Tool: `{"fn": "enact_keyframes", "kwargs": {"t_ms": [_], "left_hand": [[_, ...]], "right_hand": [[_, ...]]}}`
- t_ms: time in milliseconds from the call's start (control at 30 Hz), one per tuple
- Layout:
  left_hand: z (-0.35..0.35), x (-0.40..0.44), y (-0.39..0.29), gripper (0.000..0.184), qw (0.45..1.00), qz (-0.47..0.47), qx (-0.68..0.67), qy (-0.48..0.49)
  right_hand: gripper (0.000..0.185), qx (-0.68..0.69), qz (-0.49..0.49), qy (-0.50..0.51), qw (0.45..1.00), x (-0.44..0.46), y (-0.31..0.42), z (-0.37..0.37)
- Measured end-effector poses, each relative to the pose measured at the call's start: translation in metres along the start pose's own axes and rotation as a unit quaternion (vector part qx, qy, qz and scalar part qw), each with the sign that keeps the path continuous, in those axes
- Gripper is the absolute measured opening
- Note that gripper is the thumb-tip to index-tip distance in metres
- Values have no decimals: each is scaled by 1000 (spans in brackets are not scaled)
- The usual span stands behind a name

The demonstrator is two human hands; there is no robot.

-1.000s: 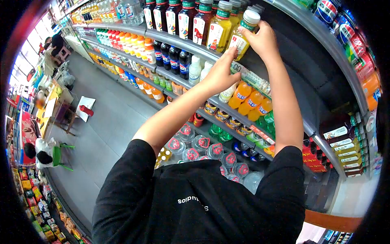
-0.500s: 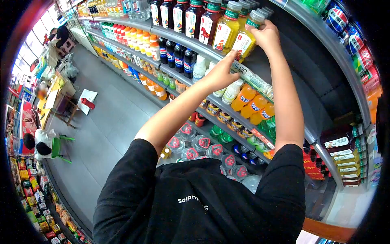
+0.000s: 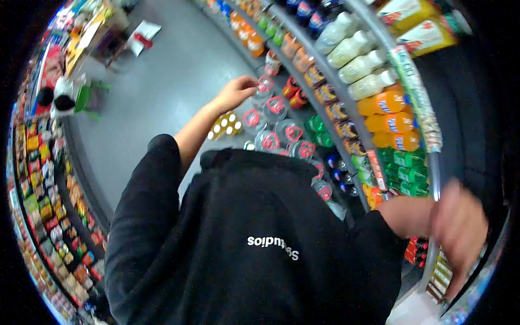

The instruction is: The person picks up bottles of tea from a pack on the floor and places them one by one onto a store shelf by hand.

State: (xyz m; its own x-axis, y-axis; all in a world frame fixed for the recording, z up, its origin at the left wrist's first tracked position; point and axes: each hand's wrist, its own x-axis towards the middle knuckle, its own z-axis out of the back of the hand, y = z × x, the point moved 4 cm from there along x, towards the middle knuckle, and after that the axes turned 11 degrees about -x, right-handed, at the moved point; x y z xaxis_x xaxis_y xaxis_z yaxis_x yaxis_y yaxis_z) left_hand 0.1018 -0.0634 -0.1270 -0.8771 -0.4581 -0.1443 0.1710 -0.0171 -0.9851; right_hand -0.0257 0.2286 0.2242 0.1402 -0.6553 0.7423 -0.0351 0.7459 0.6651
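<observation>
My left hand (image 3: 236, 93) hovers near the pink-handled clear jugs (image 3: 275, 107). Its fingers are loosely bent and apart, with nothing visible between them. Smeared by motion, my right hand (image 3: 460, 233) is at the right beside the curved shelf edge; its finger positions and anything in it cannot be made out. Two yellow drink bottles (image 3: 428, 37) with white labels lie at the top right of the view, on the upper shelf and away from both hands. Orange soda bottles (image 3: 391, 122) are on the shelf below, between my hands.
Shelf rails (image 3: 374, 27) curve down the right side, with pale bottles (image 3: 362, 66) and green bottles (image 3: 409, 173). Snack shelves (image 3: 51, 216) line the left. A person (image 3: 64, 97) is beside a green chair (image 3: 86, 100). A red object on white board (image 3: 143, 40) lies on the floor.
My right hand has let go of the yellow bottle and swung down to the right. My left hand has moved away from the bottle, down and left. The view has shifted toward the lower shelves.
</observation>
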Motion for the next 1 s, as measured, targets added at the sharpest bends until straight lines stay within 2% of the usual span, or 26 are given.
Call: {"fn": "enact_keyframes", "kwargs": {"t_ms": [33,67,100,133,167,200,233,333,467,567,700,900,1000], "left_hand": [[21,-27,31,26,995,59,62,-46],[35,-56,52,26,986,107,84,-92],[48,-82,90,26,975,165,73,-126],[61,-107,132,24,969,199,55,-133],[62,-135,154,26,966,176,20,-191],[61,-160,169,26,955,228,25,-187],[61,-183,180,25,943,275,31,-186],[56,-240,207,24,916,348,143,-141],[54,-308,257,23,878,444,65,-169],[52,-330,273,24,862,462,33,-207],[46,-315,228,24,860,460,41,-216],[36,-300,217,26,883,410,47,-223],[34,-298,209,28,882,393,118,-233]], "right_hand": [[18,102,41,84,990,6,1,-20],[22,146,44,215,965,10,-6,-26],[60,186,50,341,920,15,-8,-29],[60,203,48,332,920,27,-7,-30],[57,144,-98,349,921,42,-14,-40],[54,81,-242,363,896,56,-19,-49],[52,12,-377,374,847,67,-25,-56],[47,97,-230,352,902,75,-40,-55],[40,187,-126,331,916,76,-65,-52],[35,231,-86,325,913,79,-80,-53],[29,270,-56,319,907,83,-92,-56],[20,297,-47,306,903,85,-109,-62],[15,310,-44,291,904,83,-118,-63]]}}
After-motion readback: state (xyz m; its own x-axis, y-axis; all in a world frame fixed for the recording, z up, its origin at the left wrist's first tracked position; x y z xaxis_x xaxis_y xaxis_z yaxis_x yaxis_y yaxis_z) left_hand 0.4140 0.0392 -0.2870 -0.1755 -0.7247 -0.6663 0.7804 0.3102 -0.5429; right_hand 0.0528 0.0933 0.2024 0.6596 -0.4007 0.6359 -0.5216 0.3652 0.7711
